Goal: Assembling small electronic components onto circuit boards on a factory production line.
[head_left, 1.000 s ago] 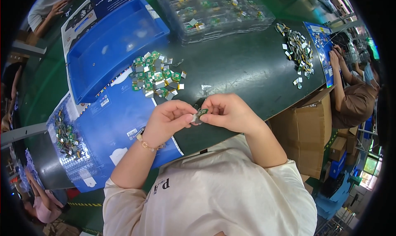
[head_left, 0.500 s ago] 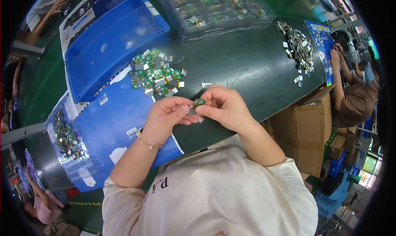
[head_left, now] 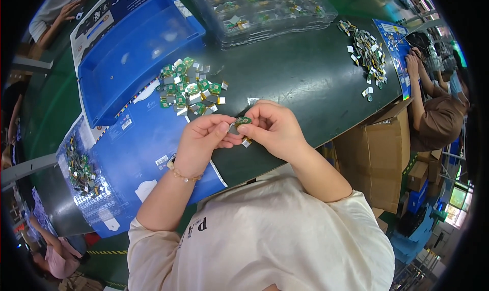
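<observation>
Between my two hands is a small green circuit board (head_left: 243, 121) with a silvery-grey flat part against it. My left hand (head_left: 210, 136) pinches its left side between thumb and fingers. On the other side, the thumb and forefinger of my right hand (head_left: 270, 128) grip the board. A small silver-and-yellow piece (head_left: 247, 142) shows just under the fingers; whether it is joined to the board I cannot tell. Beyond my hands lies a heap of similar green boards (head_left: 189, 90) with grey and silver parts.
Left of the heap is a blue plastic bin (head_left: 137, 51). Stacked clear trays (head_left: 270, 16) with boards stand at the back. A pile of small silver parts (head_left: 369, 57) lies far right, and a bag of boards (head_left: 81, 171) lies left. A cardboard box (head_left: 374, 158) adjoins the table's right edge.
The board has tilted slightly between my fingers, and both hands have shifted a little to the left. Both hands keep their pinch.
</observation>
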A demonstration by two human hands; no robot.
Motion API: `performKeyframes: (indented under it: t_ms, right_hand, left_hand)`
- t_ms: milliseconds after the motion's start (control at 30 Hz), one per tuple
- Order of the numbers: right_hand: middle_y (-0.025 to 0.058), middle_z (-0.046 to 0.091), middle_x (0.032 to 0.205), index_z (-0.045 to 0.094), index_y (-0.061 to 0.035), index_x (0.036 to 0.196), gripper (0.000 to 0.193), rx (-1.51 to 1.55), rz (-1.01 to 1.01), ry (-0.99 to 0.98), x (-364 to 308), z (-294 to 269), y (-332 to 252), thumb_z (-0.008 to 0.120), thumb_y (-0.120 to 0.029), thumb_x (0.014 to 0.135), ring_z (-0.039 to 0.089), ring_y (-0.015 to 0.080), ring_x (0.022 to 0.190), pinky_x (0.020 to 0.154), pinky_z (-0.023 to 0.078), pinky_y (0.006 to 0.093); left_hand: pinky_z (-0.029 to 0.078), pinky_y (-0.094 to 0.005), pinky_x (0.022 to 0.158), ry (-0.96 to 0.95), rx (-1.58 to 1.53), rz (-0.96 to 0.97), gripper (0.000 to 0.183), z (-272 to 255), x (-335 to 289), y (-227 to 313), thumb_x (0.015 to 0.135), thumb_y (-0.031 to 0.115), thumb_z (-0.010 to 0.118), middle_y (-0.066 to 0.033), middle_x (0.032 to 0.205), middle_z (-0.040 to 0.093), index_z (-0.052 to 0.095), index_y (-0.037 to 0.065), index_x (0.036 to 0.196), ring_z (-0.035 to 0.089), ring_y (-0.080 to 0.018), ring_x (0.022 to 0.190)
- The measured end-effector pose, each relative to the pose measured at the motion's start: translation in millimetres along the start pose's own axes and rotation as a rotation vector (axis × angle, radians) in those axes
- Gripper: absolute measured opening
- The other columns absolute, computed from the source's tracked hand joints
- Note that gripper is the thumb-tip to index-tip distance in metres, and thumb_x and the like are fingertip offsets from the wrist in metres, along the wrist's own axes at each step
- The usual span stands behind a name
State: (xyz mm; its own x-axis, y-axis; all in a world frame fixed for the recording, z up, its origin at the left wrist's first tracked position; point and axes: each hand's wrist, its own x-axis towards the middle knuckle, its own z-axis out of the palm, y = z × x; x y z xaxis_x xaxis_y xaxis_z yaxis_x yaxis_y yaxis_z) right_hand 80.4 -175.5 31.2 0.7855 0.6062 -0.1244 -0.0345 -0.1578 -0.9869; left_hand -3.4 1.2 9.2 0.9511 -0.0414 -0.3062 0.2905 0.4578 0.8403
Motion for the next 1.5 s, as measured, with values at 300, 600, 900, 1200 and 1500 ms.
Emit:
performKeyframes:
  t_ms: [300, 600, 900, 1200, 1500]
  right_hand:
    - [-0.0044, 0.048, 0.072, 0.059, -0.0032, 0.076, 0.014, -0.083, -0.053, 0.046, 0, 4, 1, 0.073, -0.007, 0.077, 0.039, 0.0010, 0.057, 0.050, 0.032, 0.0184]
    - [-0.0034, 0.045, 0.069, 0.058, -0.0028, 0.073, 0.017, -0.143, -0.110, 0.110, 2, 9, 1, 0.074, -0.007, 0.075, 0.038, 0.0029, 0.056, 0.049, 0.032, 0.0202]
    - [-0.0005, 0.044, 0.064, 0.055, -0.0031, 0.072, 0.020, -0.239, -0.181, 0.137, 4, 10, 5, 0.075, -0.006, 0.072, 0.042, 0.0097, 0.059, 0.052, 0.036, 0.0250]
    - [-0.0024, 0.046, 0.069, 0.054, -0.0045, 0.082, 0.022, -0.203, -0.183, 0.116, 6, 12, 8, 0.074, -0.005, 0.074, 0.041, 0.0053, 0.060, 0.053, 0.035, 0.0210]
    - [0.0004, 0.060, 0.080, 0.049, -0.0059, 0.114, 0.044, 0.044, -0.066, -0.048, 4, 10, -3, 0.072, 0.000, 0.077, 0.051, 0.0042, 0.063, 0.055, 0.039, 0.0184]
  left_hand:
    - [0.053, -0.0232, 0.070, 0.030, 0.002, -0.006, 0.023, 2, 1, -1, 0.096, 0.018, 0.052, -0.0086, 0.091, 0.068, 0.060, 0.001, 0.109, 0.068, -0.0158, 0.082]
    - [0.054, -0.0228, 0.071, 0.099, -0.080, -0.057, 0.023, 6, -1, -1, 0.096, 0.017, 0.050, -0.0081, 0.094, 0.067, 0.059, 0.001, 0.111, 0.067, -0.0153, 0.083]
    - [0.053, -0.0222, 0.071, 0.119, -0.057, -0.046, 0.025, 7, -1, -2, 0.097, 0.018, 0.048, -0.0082, 0.094, 0.067, 0.057, 0.000, 0.112, 0.067, -0.0147, 0.084]
    - [0.052, -0.0244, 0.076, 0.149, 0.096, 0.210, 0.015, 12, -4, -9, 0.092, 0.004, 0.054, -0.0095, 0.095, 0.066, 0.057, -0.002, 0.106, 0.065, -0.0143, 0.087]
    - [0.053, -0.0249, 0.074, 0.003, -0.001, 0.268, 0.013, 2, -7, -7, 0.092, 0.001, 0.054, -0.0100, 0.097, 0.066, 0.058, -0.001, 0.104, 0.065, -0.0151, 0.085]
